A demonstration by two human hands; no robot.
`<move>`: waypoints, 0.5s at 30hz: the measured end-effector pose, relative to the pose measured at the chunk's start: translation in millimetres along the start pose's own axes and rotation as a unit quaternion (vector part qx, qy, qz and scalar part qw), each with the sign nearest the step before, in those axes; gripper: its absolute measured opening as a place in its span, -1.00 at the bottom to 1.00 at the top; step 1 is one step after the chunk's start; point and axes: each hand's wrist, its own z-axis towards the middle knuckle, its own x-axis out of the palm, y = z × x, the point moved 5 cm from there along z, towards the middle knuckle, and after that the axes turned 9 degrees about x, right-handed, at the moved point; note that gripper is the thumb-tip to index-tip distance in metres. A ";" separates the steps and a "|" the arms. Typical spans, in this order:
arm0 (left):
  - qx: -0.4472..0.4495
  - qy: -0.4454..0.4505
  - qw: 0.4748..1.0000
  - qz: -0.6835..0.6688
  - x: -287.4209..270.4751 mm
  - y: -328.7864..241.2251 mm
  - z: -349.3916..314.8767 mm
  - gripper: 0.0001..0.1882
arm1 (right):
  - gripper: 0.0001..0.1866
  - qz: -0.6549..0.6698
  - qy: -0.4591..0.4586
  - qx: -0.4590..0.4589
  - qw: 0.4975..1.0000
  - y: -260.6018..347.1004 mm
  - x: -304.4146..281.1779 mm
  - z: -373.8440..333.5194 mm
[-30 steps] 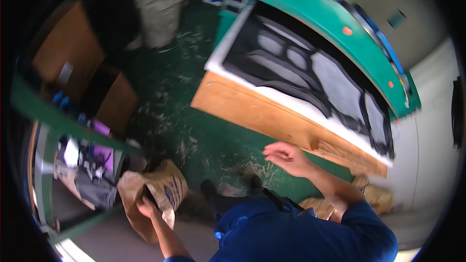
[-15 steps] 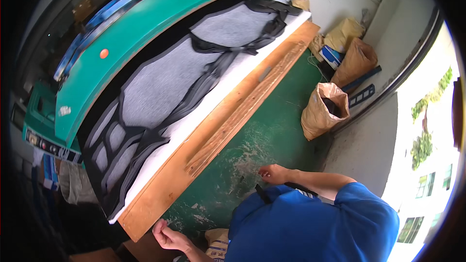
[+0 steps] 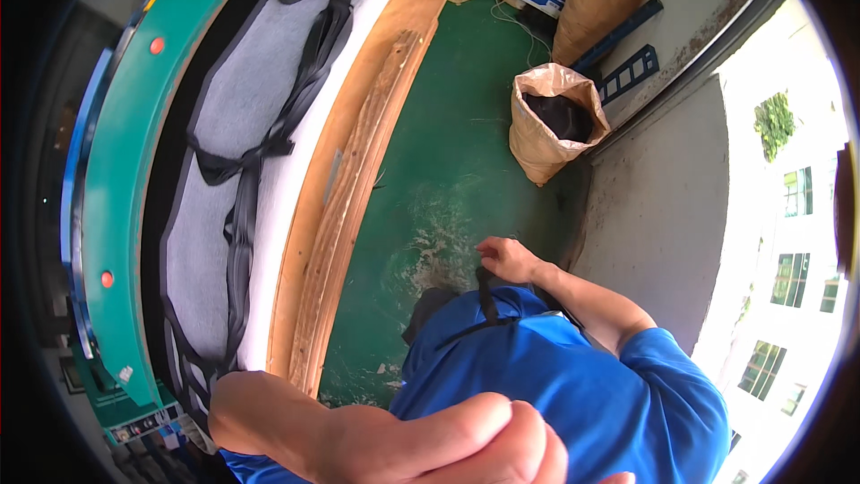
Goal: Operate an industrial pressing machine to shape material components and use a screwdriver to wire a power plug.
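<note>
My left hand is raised large and close at the bottom of the view, its forearm coming from the left. The fingers are bent inward; whatever they might hold is hidden. To the right, my right hand hangs over the green floor with its fingers loosely curled and nothing seen in them. A black strap lies just below it against my blue shirt. Grey fabric panels with black edging are spread on the machine's bed at left, partly covered by my left forearm.
A green machine beam runs along the left. Wooden boards edge the white-topped bed. Ahead stands an open paper sack with dark stuff inside, near another brown sack and a blue slotted piece by the wall.
My view has swung left-to-right, so the machine now stands steeper at the left. My left hand has risen from beside the board's corner to close in front of me. The right hand stays loosely curled.
</note>
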 end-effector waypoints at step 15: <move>0.094 -0.125 0.979 -0.134 -19.4 216.0 7.9 -0.68 | -0.61 0.083 -0.065 0.080 0.991 7.2 -110.8 111.4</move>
